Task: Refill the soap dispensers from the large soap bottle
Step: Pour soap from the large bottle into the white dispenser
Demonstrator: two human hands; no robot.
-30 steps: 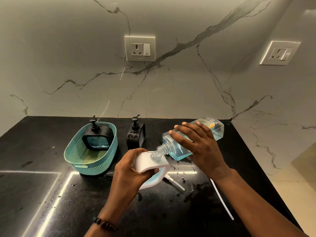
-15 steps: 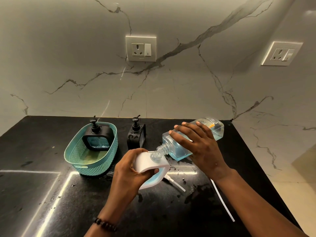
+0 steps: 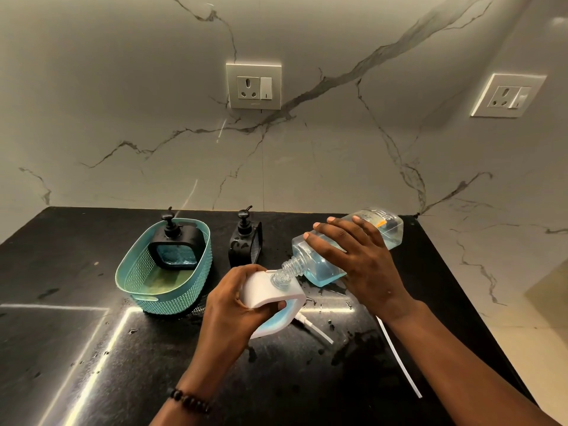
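Observation:
My right hand [image 3: 356, 259] grips the large clear soap bottle [image 3: 319, 272], which holds blue liquid and is tipped down to the left. Its threaded neck sits in the open mouth of a white soap dispenser [image 3: 270, 290]. My left hand [image 3: 230, 305] holds that white dispenser tilted just above the black counter [image 3: 76, 348]. Blue soap shows through the dispenser's lower window. A black dispenser [image 3: 175, 244] with its pump on stands inside the teal basket [image 3: 172, 299]. A second black dispenser [image 3: 246, 241] stands on the counter beside the basket.
A white pump tube [image 3: 313, 325] lies on the counter under the white dispenser. A long thin white tube [image 3: 399, 361] lies along the right side near the counter edge. Wet drops and smears spread around the middle. Two wall sockets [image 3: 254, 86] sit on the marble wall.

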